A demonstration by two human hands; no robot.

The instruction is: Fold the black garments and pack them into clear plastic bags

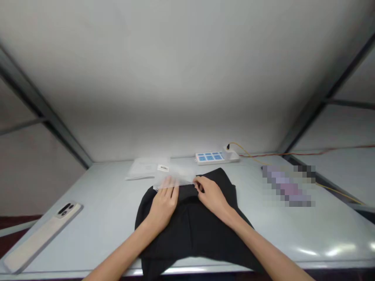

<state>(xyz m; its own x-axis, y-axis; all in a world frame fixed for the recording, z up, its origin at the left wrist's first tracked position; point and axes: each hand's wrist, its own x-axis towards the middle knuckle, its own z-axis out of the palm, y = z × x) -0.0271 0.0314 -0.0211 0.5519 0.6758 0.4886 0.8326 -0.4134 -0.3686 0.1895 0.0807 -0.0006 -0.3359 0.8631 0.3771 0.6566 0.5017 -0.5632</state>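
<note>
A black cloth garment [202, 234] is spread over the near middle of the table, its lower part hanging past the front edge. A clear plastic bag [178, 173] with a small white label lies across its far edge. My left hand [166, 203] rests flat on the cloth, fingers stretched forward, the tips at or under the bag's near edge. At the bag's right corner, my right hand [209, 193] is closed in a pinch, thumb and fingers curled. The bag's corner meets those fingertips; whether cloth is pinched too is hidden.
Another plastic bag [142, 168] lies behind on the left. A white power strip [215, 157] with a plugged-in yellow cable [243, 148] sits along the back wall. A pale phone [43, 238] is at the left. A blurred-out object [287, 187] lies at the right.
</note>
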